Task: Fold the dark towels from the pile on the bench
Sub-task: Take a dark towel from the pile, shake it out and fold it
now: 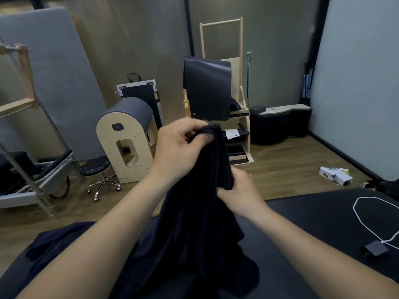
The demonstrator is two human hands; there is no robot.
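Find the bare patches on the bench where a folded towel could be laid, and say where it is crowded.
Bare: the bench strip between the held towel and the white cable. Crowded: the towel pile at left and centre; the cable and dark adapter at far right.

Dark navy towel (200, 212), black bench (313, 216), white cable (362, 221).

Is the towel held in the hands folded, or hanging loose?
Not folded: the dark towel hangs bunched from the left hand, the right hand pinching an edge lower down.
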